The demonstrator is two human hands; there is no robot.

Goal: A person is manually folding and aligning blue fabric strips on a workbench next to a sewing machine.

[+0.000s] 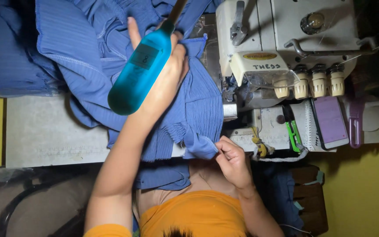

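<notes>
While the left hand (167, 74) is closed in a full grip around a teal-handled tool (137, 77), its thumb stretched up along the handle, the tool's thin working end runs up out of the picture, so its kind cannot be told. That hand hovers over, or presses on, the blue pleated fabric (198, 114), which lies heaped across the grey worktop (44, 131) and hangs over its near edge. The right hand (233, 164) is nearly shut, thumb and fingertips pinching a hemmed corner of the same fabric at the worktop's edge. Just beside the cloth stands a cream overlock sewing machine (281, 39) with a row of tension knobs (319, 81); a phone (330, 120) and a purple comb (355, 120) lie farther right. By my reading, the step is working at a seam or edge by hand, beside the machine, not under its foot. It calls for holding the pinched corner taut and keeping the tool's tip clear of the fingers.
</notes>
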